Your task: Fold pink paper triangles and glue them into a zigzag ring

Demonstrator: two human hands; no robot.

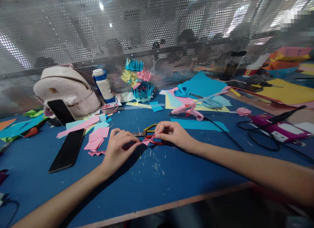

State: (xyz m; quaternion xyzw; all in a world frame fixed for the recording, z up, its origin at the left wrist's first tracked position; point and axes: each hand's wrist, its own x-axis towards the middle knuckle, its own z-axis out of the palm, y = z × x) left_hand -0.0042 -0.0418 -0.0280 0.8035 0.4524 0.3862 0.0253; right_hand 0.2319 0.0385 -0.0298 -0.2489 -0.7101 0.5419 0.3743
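Between my two hands is a small folded piece of pink paper. My left hand pinches its left end between thumb and fingers, and my right hand pinches the right end. Right behind the paper, a pair of scissors with yellow and red handles lies on the table, partly covered by my right hand. Pink paper squares are stacked to the left of my left hand. White and yellowish paper scraps are scattered on the blue table below my hands.
A pink glue gun lies behind my right hand, its black cord running right. Two phones, one lying and one propped against a white backpack, are at left. Folded paper flowers stand beside a bottle. A purple power strip sits right.
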